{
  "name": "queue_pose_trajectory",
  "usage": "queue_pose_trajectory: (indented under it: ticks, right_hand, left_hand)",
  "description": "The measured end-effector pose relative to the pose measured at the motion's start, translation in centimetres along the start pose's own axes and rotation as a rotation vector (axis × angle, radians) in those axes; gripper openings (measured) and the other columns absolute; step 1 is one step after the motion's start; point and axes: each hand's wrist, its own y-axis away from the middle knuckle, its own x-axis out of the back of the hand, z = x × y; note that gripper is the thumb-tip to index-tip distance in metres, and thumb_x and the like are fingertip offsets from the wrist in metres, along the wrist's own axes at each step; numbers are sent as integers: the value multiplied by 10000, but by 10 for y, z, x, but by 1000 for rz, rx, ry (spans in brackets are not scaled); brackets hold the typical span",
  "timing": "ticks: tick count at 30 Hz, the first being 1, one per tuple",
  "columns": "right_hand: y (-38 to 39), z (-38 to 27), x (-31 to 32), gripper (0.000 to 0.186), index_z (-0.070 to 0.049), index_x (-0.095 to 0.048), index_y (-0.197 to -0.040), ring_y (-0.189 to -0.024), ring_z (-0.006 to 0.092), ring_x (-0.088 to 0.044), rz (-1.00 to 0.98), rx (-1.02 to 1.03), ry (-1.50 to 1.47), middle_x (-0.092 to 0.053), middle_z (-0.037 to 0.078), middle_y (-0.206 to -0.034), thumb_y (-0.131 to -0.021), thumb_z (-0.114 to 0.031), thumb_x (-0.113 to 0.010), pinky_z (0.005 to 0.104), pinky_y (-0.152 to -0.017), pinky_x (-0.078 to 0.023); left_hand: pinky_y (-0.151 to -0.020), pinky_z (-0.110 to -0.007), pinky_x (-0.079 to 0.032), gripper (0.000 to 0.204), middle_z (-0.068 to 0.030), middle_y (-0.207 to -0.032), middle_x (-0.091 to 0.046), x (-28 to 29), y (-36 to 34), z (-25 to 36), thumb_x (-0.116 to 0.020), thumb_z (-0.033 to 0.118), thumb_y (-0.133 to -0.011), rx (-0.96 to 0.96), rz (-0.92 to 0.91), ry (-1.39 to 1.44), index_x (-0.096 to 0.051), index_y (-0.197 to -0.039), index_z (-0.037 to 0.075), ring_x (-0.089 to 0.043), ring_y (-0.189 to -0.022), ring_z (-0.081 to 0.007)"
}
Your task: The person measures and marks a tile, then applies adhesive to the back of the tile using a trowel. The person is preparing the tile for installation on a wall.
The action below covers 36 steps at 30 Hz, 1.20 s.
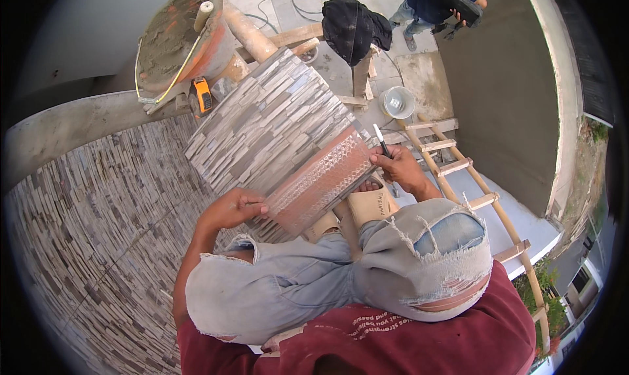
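A reddish-brown tile strip (321,178), with rows of raised pale marks on its face, lies across the near edge of a stone-patterned tile (275,122). My left hand (236,208) is closed at the strip's left end, thumb along its edge. At the other end, my right hand (401,168) has its fingers together on the strip's corner. A dark marker pen (382,142) with a white tip sticks up from those right fingers.
A bucket of grey mortar (173,40) stands at far left, beside an orange tape measure (202,96). Stone-patterned tiling (98,224) spreads along the left. On the right are a wooden ladder (452,167) and a white pail (398,103). Another person (432,8) stands at the back.
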Motion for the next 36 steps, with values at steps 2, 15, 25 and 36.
queue_pose_trajectory:
  ticks: [2, 15, 25, 36]
  right_hand:
    - [0, 1, 4, 190, -25, -690, -1087, -486, 47, -432, -41, 46, -42, -595, -36, -724, -963, -168, -695, 233, -446, -357]
    - [9, -6, 0, 205, -5, -666, -1084, -463, 49, -423, -73, 114, -350, -656, 16, -783, -963, -169, -691, 234, -442, -369]
    - [3, -39, 2, 208, 6, -646, -1100, -428, 51, -384, -90, 179, -408, -668, 36, -808, -978, -160, -665, 235, -430, -365]
    - [-4, -14, 11, 160, -35, -639, -1094, -441, 46, -384, -79, 147, -408, -597, -33, -780, -980, -145, -658, 238, -442, -361]
  left_hand:
    - [-798, -292, -479, 246, -82, -942, -699, -2, -2, 3, -687, 186, -956, -78, 55, 71, -719, -1044, -41, -603, -871, -149]
    - [-881, -308, -477, 282, -61, -984, -710, 9, -13, -4, -652, 261, -985, -158, 382, 57, -708, -1039, -11, -620, -910, -150]
    - [-856, -237, -486, 233, -7, -1049, -690, -4, -32, -16, -659, 172, -967, -202, 354, 705, -632, -1151, 30, -615, -919, -70]
    - [-1007, -325, -475, 349, -78, -1177, -691, -10, -20, 11, -677, 110, -936, -293, 339, 526, -623, -1256, -18, -633, -1104, -155]
